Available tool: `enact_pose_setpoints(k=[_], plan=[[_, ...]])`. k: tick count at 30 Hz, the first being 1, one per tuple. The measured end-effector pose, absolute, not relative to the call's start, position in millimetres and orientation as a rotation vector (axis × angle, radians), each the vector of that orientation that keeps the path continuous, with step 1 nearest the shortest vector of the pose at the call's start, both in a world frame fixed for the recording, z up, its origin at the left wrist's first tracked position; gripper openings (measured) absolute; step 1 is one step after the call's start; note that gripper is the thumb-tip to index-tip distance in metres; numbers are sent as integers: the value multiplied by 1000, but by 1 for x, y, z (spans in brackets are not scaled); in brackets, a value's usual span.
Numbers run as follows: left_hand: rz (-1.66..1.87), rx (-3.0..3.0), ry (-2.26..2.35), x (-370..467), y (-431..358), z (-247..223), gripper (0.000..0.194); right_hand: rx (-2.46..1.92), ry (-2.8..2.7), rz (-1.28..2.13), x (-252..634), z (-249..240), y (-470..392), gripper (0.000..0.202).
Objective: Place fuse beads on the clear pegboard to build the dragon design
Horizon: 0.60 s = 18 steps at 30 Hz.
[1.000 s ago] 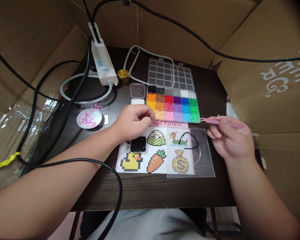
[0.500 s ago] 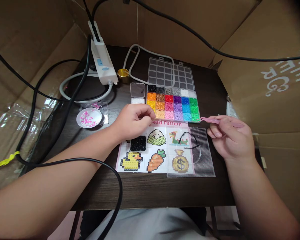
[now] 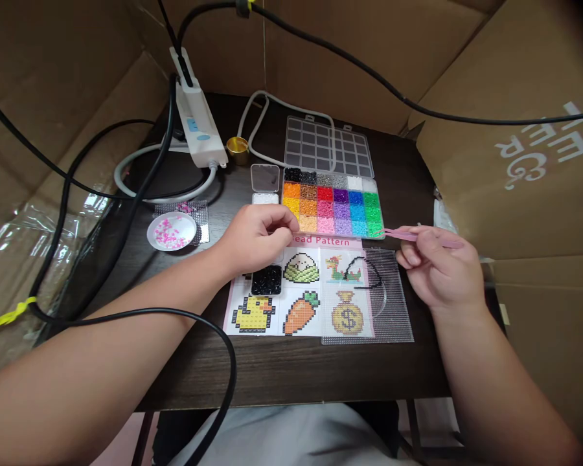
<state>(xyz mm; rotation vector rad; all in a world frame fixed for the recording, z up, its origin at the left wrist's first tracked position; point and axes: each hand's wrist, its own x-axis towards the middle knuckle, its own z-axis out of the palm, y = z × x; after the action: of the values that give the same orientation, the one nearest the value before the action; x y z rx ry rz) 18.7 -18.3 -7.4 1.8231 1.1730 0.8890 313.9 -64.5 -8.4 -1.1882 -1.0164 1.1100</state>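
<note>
Pink tweezers [image 3: 420,237] are pinched in my right hand [image 3: 442,268], with their tips over the green beads [image 3: 374,228] at the near right corner of the bead box [image 3: 341,200]. The fingers of my left hand [image 3: 262,238] are curled closed at the box's near left edge; what they grip, if anything, is hidden. Partly under that hand lies a small case with black beads [image 3: 266,280]. Below the box is a bead pattern sheet [image 3: 300,304], and on its right side a clear pegboard [image 3: 393,323] carries a curved line of black beads [image 3: 379,275].
A white dish of pink and white beads [image 3: 171,231] rests at the left on another pegboard [image 3: 204,217]. Behind are a power strip [image 3: 199,123], a gold cup [image 3: 238,150] and a grey cable loop. A black cable [image 3: 230,362] crosses over my left forearm. Cardboard walls surround the table.
The view has shifted slightly, moving most things a little to the left. Both hands keep nearly the same poses, and the tweezer tips stay by the green beads.
</note>
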Motion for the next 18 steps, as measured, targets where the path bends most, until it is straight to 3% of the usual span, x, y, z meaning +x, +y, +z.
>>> enact_pose_setpoints(k=[6, 11, 18], plan=[[871, 1812, 1186, 18, -18, -7, 14, -1188, -1075, 1005, 305, -5, -68, 19], [866, 1822, 1181, 18, -19, -7, 15, -1197, -1424, 813, 275, 18, -94, 6], [920, 1826, 1136, 19, -20, -10, 18, -985, -1770, 770, 217, 26, -107, 13]])
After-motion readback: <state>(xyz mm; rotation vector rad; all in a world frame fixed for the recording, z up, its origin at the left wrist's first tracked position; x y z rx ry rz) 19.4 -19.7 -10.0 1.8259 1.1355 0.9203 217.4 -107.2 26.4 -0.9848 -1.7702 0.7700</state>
